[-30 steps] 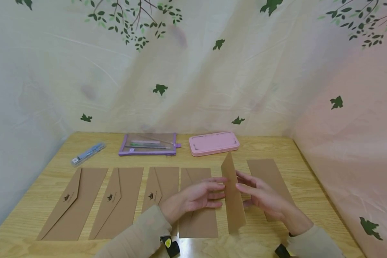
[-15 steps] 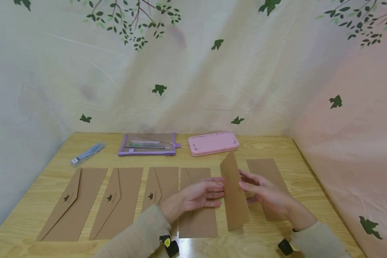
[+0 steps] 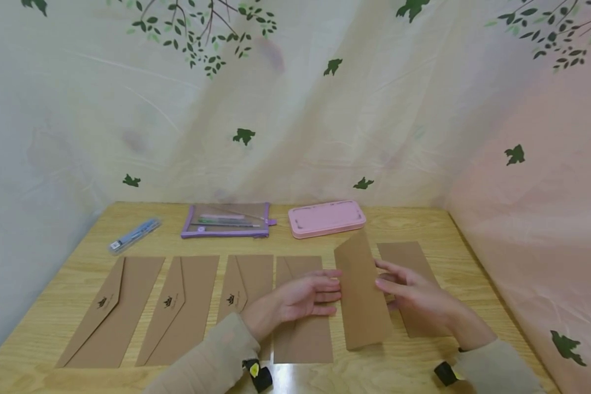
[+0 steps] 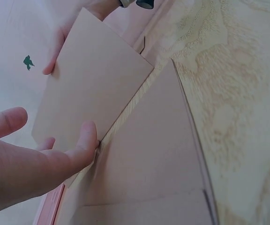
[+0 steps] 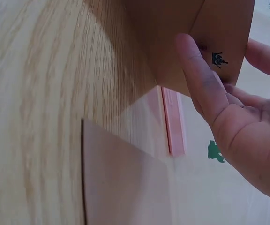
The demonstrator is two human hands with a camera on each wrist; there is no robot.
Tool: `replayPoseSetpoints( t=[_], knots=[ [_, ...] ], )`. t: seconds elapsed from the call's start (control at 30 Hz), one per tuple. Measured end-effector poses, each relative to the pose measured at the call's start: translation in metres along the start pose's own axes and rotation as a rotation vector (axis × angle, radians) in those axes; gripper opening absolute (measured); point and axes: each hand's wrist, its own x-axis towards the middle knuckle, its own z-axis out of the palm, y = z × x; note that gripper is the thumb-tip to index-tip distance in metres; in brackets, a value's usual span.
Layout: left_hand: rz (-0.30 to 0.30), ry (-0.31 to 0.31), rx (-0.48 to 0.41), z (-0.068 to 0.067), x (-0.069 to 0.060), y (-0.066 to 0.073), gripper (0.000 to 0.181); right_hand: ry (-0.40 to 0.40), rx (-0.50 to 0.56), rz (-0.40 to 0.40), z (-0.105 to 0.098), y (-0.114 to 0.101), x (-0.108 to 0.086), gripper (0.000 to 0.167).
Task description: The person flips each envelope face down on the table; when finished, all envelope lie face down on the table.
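A brown kraft envelope (image 3: 361,295) stands tilted on its long edge between the two hands, its plain side toward the head camera. My right hand (image 3: 421,298) pinches its right edge, thumb in front and fingers behind. The right wrist view shows the flap side with a printed black crown (image 5: 218,59), one finger against it. At the opposite edge, my left hand (image 3: 300,298) touches the envelope with loosely extended fingers. Beneath that hand lies another envelope (image 3: 302,342), partly covered. Right of the held one, a flat envelope (image 3: 406,260) is partly hidden by my right hand.
Several flat envelopes, among them the leftmost one (image 3: 128,306), form a row on the wooden table (image 3: 404,219). Along the back are a clear blue pen pack (image 3: 134,236), a purple-edged mesh pouch (image 3: 226,220) and a pink case (image 3: 326,219). Patterned cloth hangs behind.
The held envelope has turned so that more of its plain face shows, its right edge shifting right. My right hand has moved right with it; the left hand stays nearly in place.
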Motion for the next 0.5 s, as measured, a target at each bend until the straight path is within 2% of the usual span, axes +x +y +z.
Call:
replayPoseSetpoints(
  t=[0.13, 0.5],
  knots=[
    [0.001, 0.004, -0.003, -0.001, 0.000, 0.000, 0.052, -0.018, -0.023, -0.012, -0.006, 0.002, -0.001, 0.076],
    [0.013, -0.005, -0.013, -0.004, -0.002, 0.001, 0.053, 0.019, -0.131, -0.015, -0.017, 0.009, -0.001, 0.078]
  ],
)
